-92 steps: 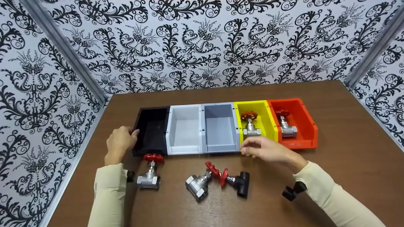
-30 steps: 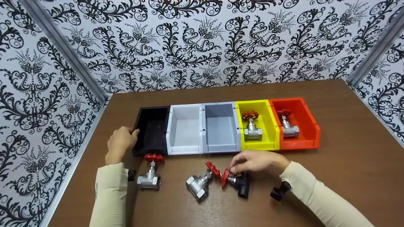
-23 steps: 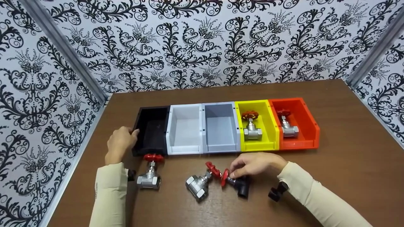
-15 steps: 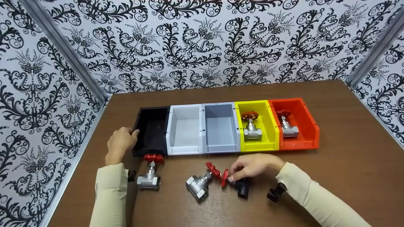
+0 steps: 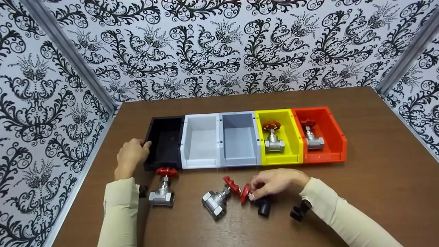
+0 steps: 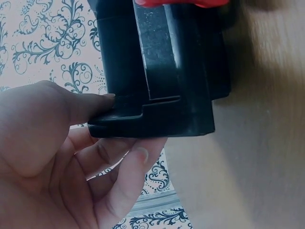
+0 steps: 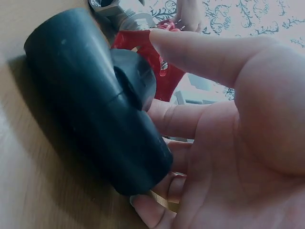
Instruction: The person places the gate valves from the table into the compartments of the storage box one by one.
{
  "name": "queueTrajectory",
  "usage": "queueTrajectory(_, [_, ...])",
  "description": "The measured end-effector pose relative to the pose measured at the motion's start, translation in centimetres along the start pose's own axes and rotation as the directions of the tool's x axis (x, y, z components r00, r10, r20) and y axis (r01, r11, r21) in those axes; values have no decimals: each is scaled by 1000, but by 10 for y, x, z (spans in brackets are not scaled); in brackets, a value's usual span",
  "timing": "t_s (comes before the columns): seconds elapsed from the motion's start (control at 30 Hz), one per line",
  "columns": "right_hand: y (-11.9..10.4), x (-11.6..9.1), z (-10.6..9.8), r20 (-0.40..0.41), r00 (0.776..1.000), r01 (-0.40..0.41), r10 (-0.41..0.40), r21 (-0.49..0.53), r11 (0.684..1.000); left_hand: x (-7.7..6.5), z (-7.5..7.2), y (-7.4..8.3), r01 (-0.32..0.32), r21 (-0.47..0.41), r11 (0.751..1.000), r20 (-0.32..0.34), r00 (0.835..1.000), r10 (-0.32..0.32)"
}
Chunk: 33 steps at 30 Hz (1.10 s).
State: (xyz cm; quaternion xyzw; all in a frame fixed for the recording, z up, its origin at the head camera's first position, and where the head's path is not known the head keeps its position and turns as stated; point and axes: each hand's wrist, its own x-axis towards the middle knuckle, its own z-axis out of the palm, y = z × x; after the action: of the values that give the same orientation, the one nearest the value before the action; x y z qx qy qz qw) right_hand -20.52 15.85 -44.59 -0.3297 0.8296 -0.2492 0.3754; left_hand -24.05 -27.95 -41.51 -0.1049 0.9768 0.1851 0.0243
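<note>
My left hand (image 5: pixel 132 156) grips the side wall of the black bin (image 6: pixel 181 117), thumb inside and fingers outside. My right hand (image 5: pixel 279 181) has thumb and fingers around the stem of a black valve (image 7: pixel 90 95) with a red handwheel (image 5: pixel 245 193), which lies on the table; the hand hides part of its body. Left of it, touching or nearly touching wheels, lies a silver angled valve (image 5: pixel 215 203) with a red handwheel. Another silver valve (image 5: pixel 162 197) lies in front of the black bin, its red wheel by the bin's front edge.
Right of the black bin, joined in one row, stand a white bin (image 5: pixel 200 163), a grey bin (image 5: pixel 241 160), a yellow bin (image 5: pixel 291 159) and a red bin (image 5: pixel 337 156). One silver valve (image 5: pixel 274 145) lies in the yellow bin, another valve (image 5: pixel 314 142) in the red. Patterned walls enclose the brown table (image 5: pixel 380 178).
My right hand has moved from the yellow bin's front edge down and left to the black valve, and its fingers have come around the stem. The left hand stays on the black bin.
</note>
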Motion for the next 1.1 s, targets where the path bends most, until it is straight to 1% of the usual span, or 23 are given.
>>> queueTrajectory(0.27, [1, 0, 1, -11, 999, 30, -30, -17, 999, -2, 0, 0, -5, -4, 1000, -12, 1000, 5])
queueTrajectory(0.3, [2, 0, 2, -15, 999, 31, -31, -2, 1000, -2, 0, 0, -6, -6, 1000, -14, 1000, 6])
queueTrajectory(0.4, [2, 0, 3, -43, 998, 37, -38, -8, 999, -1, 1, 1, -8, -7, 1000, -20, 1000, 8])
queueTrajectory(0.47, [3, 1, 3, -57, 998, 38, -38, 6, 999, -1, 1, 1, -6, -8, 1000, -21, 1000, 6])
queueTrajectory(0.57, [4, 1, 3, -68, 997, 47, -46, 10, 999, -1, 1, 2, -4, -9, 1000, -21, 1000, 4])
queueTrajectory(0.7, [5, 1, 3, -81, 996, 47, -40, 79, 996, -1, 1, 2, -4, -6, 1000, -19, 1000, 4])
queueTrajectory(0.77, [6, 1, 3, -96, 995, 33, -20, 133, 991, -1, 2, 2, -7, -4, 1000, -21, 1000, 7])
queueTrajectory(0.93, [6, 0, 2, -123, 992, -3, 37, 266, 964, -1, 3, 1, -11, -2, 1000, -28, 1000, 11])
queueTrajectory(1.1, [6, -1, 3, -142, 987, -25, 78, 342, 939, -1, 4, 0, -10, -1, 1000, -28, 1000, 10])
